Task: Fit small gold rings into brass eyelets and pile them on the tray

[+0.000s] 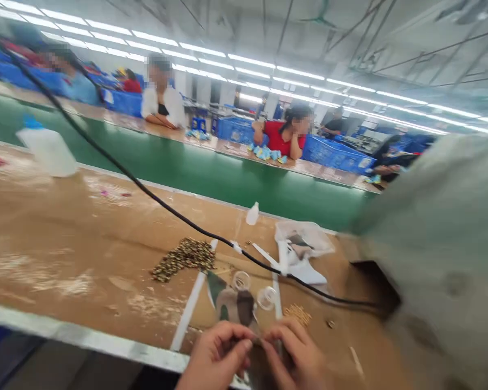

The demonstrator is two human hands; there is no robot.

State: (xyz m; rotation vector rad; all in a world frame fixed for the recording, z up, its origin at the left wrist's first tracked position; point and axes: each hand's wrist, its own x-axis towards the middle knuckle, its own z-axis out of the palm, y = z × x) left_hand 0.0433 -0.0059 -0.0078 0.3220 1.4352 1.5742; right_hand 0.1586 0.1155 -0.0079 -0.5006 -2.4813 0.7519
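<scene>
At the table's front edge, my left hand and my right hand come close together, thumbs and fingertips pinched on a camouflage fabric piece. Part of the fabric lies flat on the table beyond my fingers; a darker part hangs between my hands. Whether a small part sits between the fingertips is hidden. Just past the fabric are two clear round plastic rings or small dishes. A heap of small brass-coloured metal pieces lies to the left, and small tan pieces are by my right hand.
A black cable crosses the brown tabletop. Behind are a small white bottle, a clear plastic bag and a large white jug. A green conveyor belt runs beyond; several people sit across it. A grey-green bulk stands right.
</scene>
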